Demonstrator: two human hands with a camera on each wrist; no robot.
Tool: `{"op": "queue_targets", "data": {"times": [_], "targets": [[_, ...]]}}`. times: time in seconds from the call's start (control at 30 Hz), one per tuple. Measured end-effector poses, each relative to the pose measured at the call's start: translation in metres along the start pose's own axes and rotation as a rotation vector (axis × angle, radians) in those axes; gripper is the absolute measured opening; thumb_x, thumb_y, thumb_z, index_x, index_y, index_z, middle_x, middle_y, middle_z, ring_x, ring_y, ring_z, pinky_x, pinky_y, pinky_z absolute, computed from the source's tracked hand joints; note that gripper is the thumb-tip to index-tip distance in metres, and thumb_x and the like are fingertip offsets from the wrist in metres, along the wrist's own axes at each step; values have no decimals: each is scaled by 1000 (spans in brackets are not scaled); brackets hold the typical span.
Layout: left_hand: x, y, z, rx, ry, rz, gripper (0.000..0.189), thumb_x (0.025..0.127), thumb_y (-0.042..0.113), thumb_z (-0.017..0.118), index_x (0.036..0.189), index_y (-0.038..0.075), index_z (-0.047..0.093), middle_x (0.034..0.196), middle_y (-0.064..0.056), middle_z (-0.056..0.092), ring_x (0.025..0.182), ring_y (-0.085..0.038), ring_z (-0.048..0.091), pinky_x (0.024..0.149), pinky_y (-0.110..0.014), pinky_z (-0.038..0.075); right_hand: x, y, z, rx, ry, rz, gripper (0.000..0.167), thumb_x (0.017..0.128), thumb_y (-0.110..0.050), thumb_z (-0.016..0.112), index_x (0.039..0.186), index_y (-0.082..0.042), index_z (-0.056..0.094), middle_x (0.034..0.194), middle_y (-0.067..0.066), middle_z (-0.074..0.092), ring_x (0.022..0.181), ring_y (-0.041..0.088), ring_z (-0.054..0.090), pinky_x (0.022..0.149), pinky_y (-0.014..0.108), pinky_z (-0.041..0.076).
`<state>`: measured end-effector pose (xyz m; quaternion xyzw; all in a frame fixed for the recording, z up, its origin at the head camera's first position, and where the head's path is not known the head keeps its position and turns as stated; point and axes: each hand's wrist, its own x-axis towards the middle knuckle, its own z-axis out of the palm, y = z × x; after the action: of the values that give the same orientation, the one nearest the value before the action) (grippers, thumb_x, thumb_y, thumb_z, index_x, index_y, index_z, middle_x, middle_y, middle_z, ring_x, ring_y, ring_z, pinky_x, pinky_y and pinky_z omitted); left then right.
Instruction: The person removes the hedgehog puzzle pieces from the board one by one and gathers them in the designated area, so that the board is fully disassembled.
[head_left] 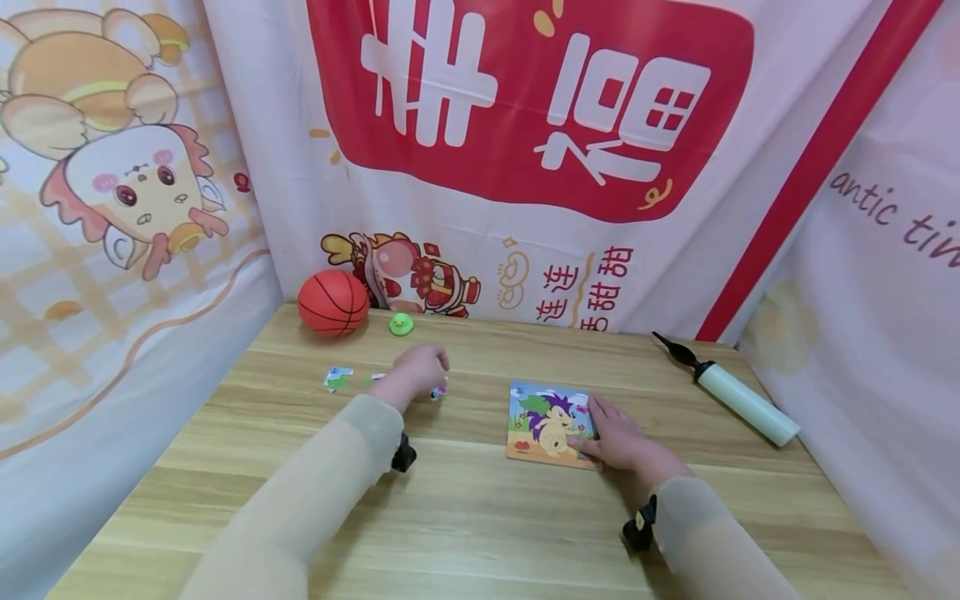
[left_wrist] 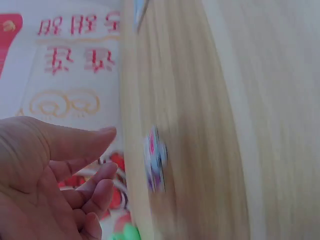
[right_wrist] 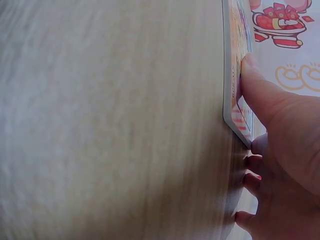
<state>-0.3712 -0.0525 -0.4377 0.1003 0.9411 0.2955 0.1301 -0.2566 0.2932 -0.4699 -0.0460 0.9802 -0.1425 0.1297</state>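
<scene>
- The left hand (head_left: 420,368), left of centre in the head view, is bent down over the worktop (head_left: 450,533); its wrist view shows thumb and fingers apart with nothing between them.
- A loose puzzle piece (left_wrist: 156,160) lies flat on the worktop just beyond those fingertips, towards the right in the left wrist view. Its longer side looks to run nearly top to bottom of that picture, along the wood grain, though blur and a slanting angle make this uncertain.
- More puzzle pieces (head_left: 339,379) lie to the left of the left hand in the head view; their exact number is too small to tell.
- The puzzle board (head_left: 543,425), with its hedgehog picture, lies flat and nearly square, right of centre in the head view. From the left hand it lies to the right and slightly lower in the frame, across a stretch of bare wood.
- The right hand (head_left: 618,437) is the nearer one to the board: its straight thumb rests on the board's face, the other fingers beside the right edge, gripping nothing that I can see.
- By this layout, the left hand is nearer the loose pieces.
</scene>
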Motion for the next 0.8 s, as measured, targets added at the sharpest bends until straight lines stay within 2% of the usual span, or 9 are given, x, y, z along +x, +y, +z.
{"op": "queue_targets", "data": {"times": [0.13, 0.23, 0.33, 0.4, 0.5, 0.7, 0.8], "targets": [[-4, 32, 23, -42, -35, 87, 29, 83, 15, 75, 110, 12, 65, 98, -3, 61, 81, -23, 58, 74, -38, 46, 1, 1, 0, 6, 6, -5, 100, 93, -62, 54, 154, 5, 12, 159, 27, 11, 142, 50, 13, 111, 63, 15], [-7, 55, 44, -73, -94, 153, 31, 81, 15, 78, 109, 12, 66, 99, -2, 62, 83, -22, 58, 75, -40, 47, 2, 3, 1, 3, 6, -1, 100, 92, -63, 53, 155, 4, 12, 160, 26, 11, 142, 49, 13, 110, 64, 15], [-6, 70, 64, -30, -128, 193, 32, 78, 19, 81, 107, 16, 67, 104, 0, 62, 90, -21, 56, 82, -41, 46, 3, 3, 2, 3, 5, -3, 99, 93, -62, 53, 155, 3, 12, 160, 26, 11, 142, 49, 13, 110, 64, 15], [-3, 77, 75, 3, -135, 186, 33, 76, 21, 84, 105, 18, 68, 107, 1, 62, 94, -21, 54, 86, -43, 44, 3, 3, 2, 8, 6, -4, 98, 93, -61, 54, 155, 3, 12, 160, 26, 11, 143, 49, 12, 111, 63, 15], [-1, 82, 84, 45, -130, 166, 30, 76, 22, 84, 99, 22, 66, 106, 1, 61, 94, -22, 54, 85, -43, 44, 3, 5, 1, 18, 11, -3, 98, 93, -60, 55, 155, 3, 12, 159, 26, 11, 142, 50, 13, 110, 63, 15], [-2, 85, 87, 93, -116, 164, 27, 77, 21, 83, 94, 22, 62, 96, 2, 58, 88, -21, 52, 79, -39, 44, 4, 2, 1, 29, 13, 20, 99, 92, -61, 56, 155, 2, 12, 159, 27, 11, 143, 49, 13, 110, 64, 15], [-5, 85, 86, 105, -116, 179, 27, 77, 20, 83, 94, 20, 63, 94, 2, 58, 88, -20, 52, 80, -38, 43, -1, -6, 0, 24, 40, 9, 93, 93, -55, 59, 157, -3, 14, 160, 26, 10, 144, 47, 11, 110, 65, 12]]}}
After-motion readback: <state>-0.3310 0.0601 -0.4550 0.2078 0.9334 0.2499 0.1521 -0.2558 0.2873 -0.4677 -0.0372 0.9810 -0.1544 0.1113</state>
